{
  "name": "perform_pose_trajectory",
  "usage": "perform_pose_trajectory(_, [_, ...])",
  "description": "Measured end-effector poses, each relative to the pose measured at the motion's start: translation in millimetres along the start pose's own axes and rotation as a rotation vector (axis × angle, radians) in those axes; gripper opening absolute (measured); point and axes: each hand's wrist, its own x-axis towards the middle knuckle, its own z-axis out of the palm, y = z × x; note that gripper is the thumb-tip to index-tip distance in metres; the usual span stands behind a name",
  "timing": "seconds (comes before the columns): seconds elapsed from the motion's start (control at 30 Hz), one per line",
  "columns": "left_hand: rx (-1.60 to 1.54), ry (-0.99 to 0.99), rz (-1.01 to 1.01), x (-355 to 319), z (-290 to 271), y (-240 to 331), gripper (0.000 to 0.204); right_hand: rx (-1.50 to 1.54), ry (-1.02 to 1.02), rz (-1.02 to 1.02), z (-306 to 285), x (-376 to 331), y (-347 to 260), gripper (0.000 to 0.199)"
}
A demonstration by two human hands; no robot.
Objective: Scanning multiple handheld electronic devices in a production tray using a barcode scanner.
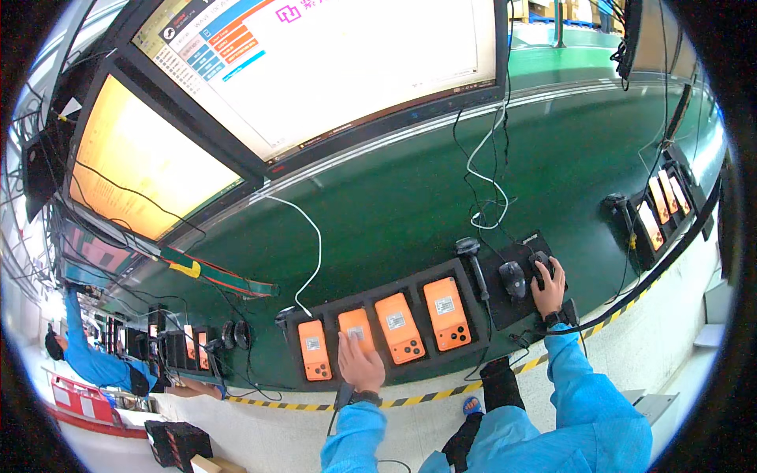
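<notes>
A black foam tray holds several orange phones in a row, each with a white label on its back. My left hand lies with fingers stretched out over the second phone from the left, covering its lower part. To its left sits another orange phone; to its right are a third phone and a fourth phone. My right hand rests over a black computer mouse on a dark mouse pad. Beside it is a second black mouse.
A handheld barcode scanner stands between tray and pad. Large monitors rise at the back. Cables trail over the green table. Another phone tray sits far right. A person in blue works at the left.
</notes>
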Motion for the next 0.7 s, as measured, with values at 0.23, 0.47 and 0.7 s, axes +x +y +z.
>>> perform_pose_trajectory(0.23, [0.018, -0.01, 0.011, -0.2, 0.0, -0.8, 0.054, 0.045, -0.007, 0.015, -2.2, -0.1, -2.4, 0.053])
perform_pose_trajectory(0.47, [0.023, 0.012, 0.031, 0.9, 0.3, 0.0, 0.054, 0.038, -0.017, 0.007, -2.7, 0.0, -0.1, 0.052])
perform_pose_trajectory(0.7, [0.012, -0.034, -0.025, 1.1, 0.1, 0.5, 0.055, 0.041, -0.008, 0.007, -2.3, -1.2, 0.2, 0.052])
